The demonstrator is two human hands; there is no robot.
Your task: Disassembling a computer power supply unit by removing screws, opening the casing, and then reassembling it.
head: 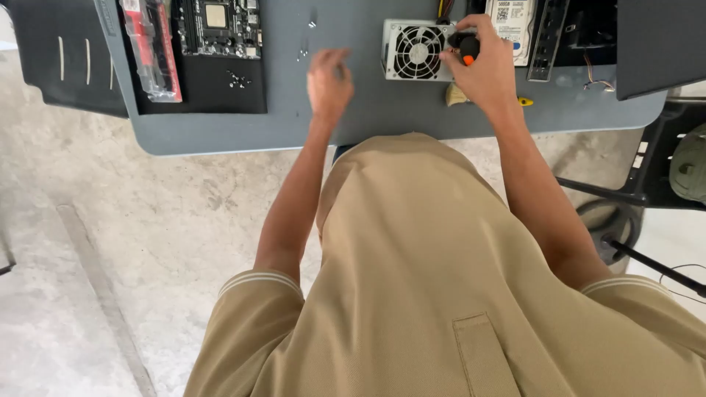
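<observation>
Screwdriver at the power supply on the grey worktop

The right hand (pixel 485 70) grips a black-orange screwdriver (pixel 468 48), axis hidden, against the boxy metal power supply (pixel 416 50) with its round fan grille; the left hand (pixel 329 82), blurred, hovers half-open near small screws (pixel 302 52).

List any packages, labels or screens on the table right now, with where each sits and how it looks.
Red and clear plastic package: far left of the grey table, long and narrow, lying on a black mat.
White label on the hard drive: far edge, just beyond the right hand, rectangular with small dark print and a square code.
No screens in view.
</observation>
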